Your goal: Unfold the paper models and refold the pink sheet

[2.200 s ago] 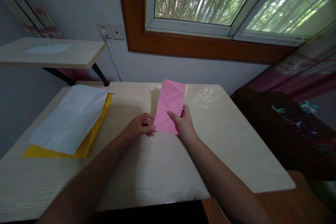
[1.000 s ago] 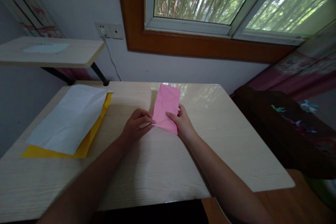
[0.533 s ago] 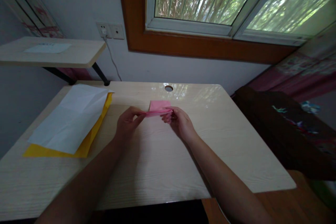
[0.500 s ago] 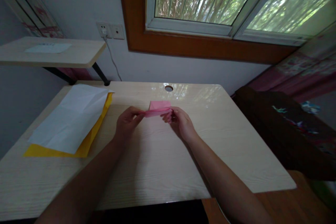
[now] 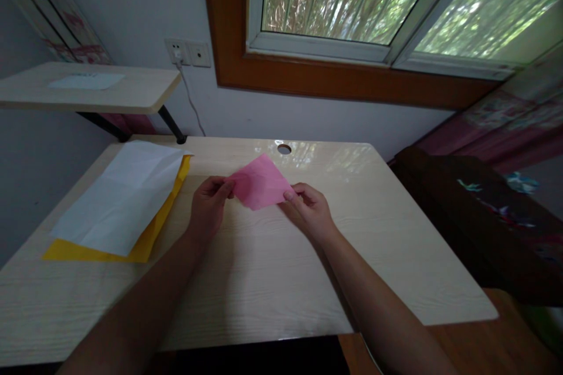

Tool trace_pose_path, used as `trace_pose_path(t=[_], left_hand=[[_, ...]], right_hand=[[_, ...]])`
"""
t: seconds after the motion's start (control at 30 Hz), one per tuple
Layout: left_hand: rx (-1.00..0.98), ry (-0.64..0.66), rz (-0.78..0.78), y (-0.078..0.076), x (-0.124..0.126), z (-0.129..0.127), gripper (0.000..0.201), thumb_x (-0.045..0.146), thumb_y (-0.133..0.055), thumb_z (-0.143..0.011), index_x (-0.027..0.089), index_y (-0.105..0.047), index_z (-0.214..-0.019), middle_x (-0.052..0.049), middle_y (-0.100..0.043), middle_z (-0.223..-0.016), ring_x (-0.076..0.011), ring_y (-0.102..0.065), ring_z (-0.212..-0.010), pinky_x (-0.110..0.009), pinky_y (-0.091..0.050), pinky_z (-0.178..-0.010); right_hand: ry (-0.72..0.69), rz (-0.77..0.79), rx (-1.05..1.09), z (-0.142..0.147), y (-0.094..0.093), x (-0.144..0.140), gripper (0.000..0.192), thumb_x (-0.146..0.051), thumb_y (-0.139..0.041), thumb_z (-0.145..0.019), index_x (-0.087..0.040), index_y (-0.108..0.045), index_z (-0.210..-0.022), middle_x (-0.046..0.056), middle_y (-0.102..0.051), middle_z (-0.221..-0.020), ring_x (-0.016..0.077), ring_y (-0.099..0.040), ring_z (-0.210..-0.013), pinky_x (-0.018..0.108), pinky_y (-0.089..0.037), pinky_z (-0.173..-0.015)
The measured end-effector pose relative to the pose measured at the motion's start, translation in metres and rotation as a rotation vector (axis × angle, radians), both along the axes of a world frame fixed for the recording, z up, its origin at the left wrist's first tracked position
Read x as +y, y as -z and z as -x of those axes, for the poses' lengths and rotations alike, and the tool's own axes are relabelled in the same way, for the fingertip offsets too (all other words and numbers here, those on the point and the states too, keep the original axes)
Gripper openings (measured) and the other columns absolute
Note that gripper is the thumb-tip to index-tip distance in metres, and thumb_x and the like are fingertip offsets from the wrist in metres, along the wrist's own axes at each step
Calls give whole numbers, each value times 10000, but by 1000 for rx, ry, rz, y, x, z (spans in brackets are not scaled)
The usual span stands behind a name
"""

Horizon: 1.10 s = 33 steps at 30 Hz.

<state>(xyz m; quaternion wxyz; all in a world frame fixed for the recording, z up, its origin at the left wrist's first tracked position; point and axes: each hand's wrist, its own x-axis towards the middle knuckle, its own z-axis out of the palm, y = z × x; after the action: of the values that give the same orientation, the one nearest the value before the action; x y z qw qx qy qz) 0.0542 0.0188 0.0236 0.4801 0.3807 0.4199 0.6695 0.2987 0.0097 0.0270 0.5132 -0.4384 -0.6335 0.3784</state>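
A pink sheet of paper [image 5: 263, 183] is held above the desk between both hands, its broad face showing as a diamond with one corner pointing away from me. My left hand [image 5: 210, 199] pinches its left corner between thumb and fingers. At the opposite corner, my right hand [image 5: 309, 205] grips the paper with the thumb on top and fingers beneath. The fingertips under the paper are partly hidden.
Large white paper [image 5: 123, 199] lies over a yellow sheet [image 5: 141, 252] on the left of the pale wooden desk [image 5: 281, 281]. A raised shelf [image 5: 145, 91] stands behind them. The desk has a round cable hole [image 5: 284, 149] near its back edge.
The pink paper, seen folded and nearly edge-on before, now shows its flat face as a diamond. My right hand has shifted slightly right and down; the left has moved slightly left.
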Motion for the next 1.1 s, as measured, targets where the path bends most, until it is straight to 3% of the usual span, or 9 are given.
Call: trace_pose_path(t=[0.1,0.27,0.63,0.93,1.1], left_hand=[[-19,6,-3,-2,-1,-1,268,348,-851,-676,178,-695,-813,19,-649,-689,-81,-563,-608,-205,-461,-598],[-36,10,4,-3,-2,-3,338,350,-882,-652,173,-727,-894,11,-675,-740,-79,-577,-618,-206,-474,-608],[11,26,-17,9,2,0,323,312,-868,-702,184,-746,-972,-2,-695,-799,-98,-604,-680,-221,-495,-659],[215,87,33,15,5,1,327,374,-825,-743,173,-730,-982,-13,-697,-866,-138,-614,-783,-257,-493,-756],[215,95,75,13,6,1,349,388,-827,-728,172,-721,-981,-8,-686,-855,-139,-600,-774,-254,-478,-750]], right_hand=[[18,63,6,1,0,-4,254,-473,-711,-872,-226,-716,-810,10,-648,-703,178,-561,-657,315,-448,-633],[49,96,29,0,-1,-6,281,-489,-726,-855,-214,-704,-799,-9,-591,-647,142,-499,-589,273,-372,-545],[-27,303,88,-7,2,2,343,-531,-743,-827,-200,-656,-810,-33,-509,-640,108,-410,-564,241,-267,-508],[-1,270,-39,-9,12,7,363,-547,-698,-857,-195,-631,-799,-25,-509,-673,117,-418,-605,245,-287,-521],[-91,279,-90,-9,12,6,331,-512,-697,-866,-199,-617,-790,-13,-554,-711,125,-461,-628,251,-326,-548]])
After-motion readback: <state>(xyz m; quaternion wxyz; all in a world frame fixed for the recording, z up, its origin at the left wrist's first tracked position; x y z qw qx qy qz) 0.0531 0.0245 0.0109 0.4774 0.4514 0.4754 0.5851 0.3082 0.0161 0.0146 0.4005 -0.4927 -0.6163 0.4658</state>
